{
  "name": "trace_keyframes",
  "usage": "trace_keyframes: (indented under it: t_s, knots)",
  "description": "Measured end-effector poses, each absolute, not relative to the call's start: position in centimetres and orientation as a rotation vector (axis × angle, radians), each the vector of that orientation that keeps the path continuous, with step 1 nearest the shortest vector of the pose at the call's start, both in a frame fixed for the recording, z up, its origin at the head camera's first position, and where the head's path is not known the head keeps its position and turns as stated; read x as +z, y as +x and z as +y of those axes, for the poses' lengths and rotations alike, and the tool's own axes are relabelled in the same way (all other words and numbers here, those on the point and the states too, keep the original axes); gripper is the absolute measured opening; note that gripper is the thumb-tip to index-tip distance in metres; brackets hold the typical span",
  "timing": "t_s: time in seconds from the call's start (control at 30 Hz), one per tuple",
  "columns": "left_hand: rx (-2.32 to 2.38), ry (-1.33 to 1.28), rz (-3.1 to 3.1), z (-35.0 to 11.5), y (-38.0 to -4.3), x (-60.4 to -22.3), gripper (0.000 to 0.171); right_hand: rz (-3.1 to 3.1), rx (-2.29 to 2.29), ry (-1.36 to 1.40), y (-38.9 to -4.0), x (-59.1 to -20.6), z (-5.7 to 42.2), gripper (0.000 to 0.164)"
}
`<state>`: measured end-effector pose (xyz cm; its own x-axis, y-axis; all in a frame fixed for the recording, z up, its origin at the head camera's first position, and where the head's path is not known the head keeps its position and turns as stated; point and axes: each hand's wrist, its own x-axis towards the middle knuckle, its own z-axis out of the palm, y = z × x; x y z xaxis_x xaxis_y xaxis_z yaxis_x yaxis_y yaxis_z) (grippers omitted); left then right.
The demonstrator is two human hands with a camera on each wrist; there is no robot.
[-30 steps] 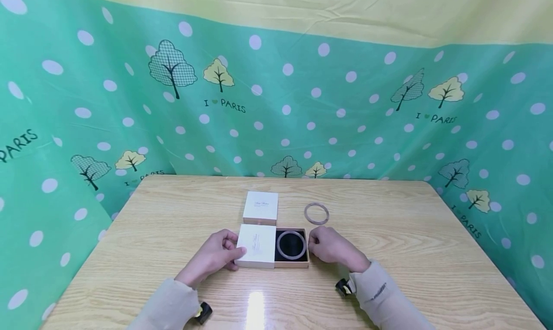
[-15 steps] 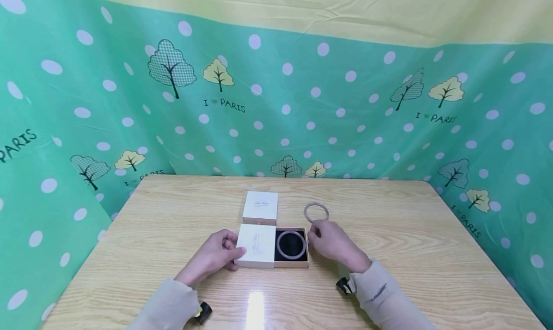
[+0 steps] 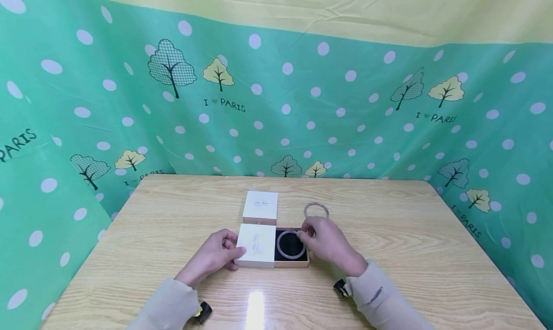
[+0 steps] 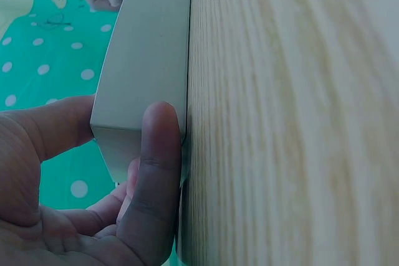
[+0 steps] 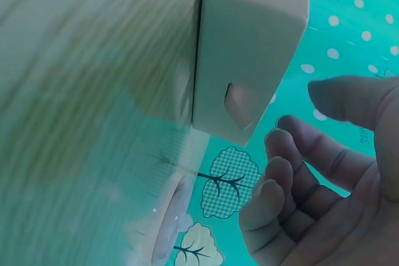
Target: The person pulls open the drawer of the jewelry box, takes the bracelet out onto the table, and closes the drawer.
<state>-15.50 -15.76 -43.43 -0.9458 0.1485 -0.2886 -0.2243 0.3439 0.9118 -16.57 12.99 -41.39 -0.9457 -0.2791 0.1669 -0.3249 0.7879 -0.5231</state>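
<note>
A white drawer box [image 3: 256,246] lies on the table, its black-lined tray [image 3: 292,264] slid partway out to the right. Inside the tray sits a pale, translucent purplish bangle [image 3: 278,246]. My left hand [image 3: 211,257] grips the box's left end between thumb and fingers, as the left wrist view confirms. Over the tray's right end hovers my right hand [image 3: 329,241], fingertips overlapping the bangle's edge in the head view. From the right wrist, its loosely bent fingers [image 5: 287,169] have nothing between them, beside the tray's end wall [image 5: 249,60] with a small notch.
A second white box [image 3: 261,205], closed, stands just behind the first. Another bangle [image 3: 317,204] lies on the wooden table [image 3: 380,210] behind my right hand, which partly covers it. A green dotted curtain [image 3: 268,95] hangs beyond the table's far edge.
My right hand has risen from beside the tray's right end and moved left over its edge, now covering part of the loose bangle. My left hand and the boxes have stayed put.
</note>
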Motion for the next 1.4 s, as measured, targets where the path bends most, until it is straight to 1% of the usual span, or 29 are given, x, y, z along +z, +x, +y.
trace_keyframes:
  t_s: [0.17, 0.37, 0.63, 1.07, 1.4]
  knots:
    - [1.628, -0.071, 2.294, -15.8, -15.5, -43.5, 0.037, -2.907, 0.785, 0.547, -16.2, -41.2, 12.6, 0.012]
    - [1.617, -0.07, 2.299, -15.8, -15.5, -43.4, 0.038, -2.875, 0.699, 0.64, -15.9, -41.3, 12.1, 0.028]
    - [1.629, -0.07, 2.293, -15.9, -15.5, -43.4, 0.037, -2.8, 0.562, 0.74, -15.7, -41.6, 11.7, 0.038]
    - [1.61, -0.063, 2.302, -15.8, -15.6, -43.4, 0.038, -2.829, 0.448, 0.803, -15.8, -41.8, 11.1, 0.048]
    - [1.6, -0.067, 2.304, -15.8, -15.6, -43.4, 0.038, -2.899, 0.369, 0.788, -15.6, -41.7, 10.5, 0.054]
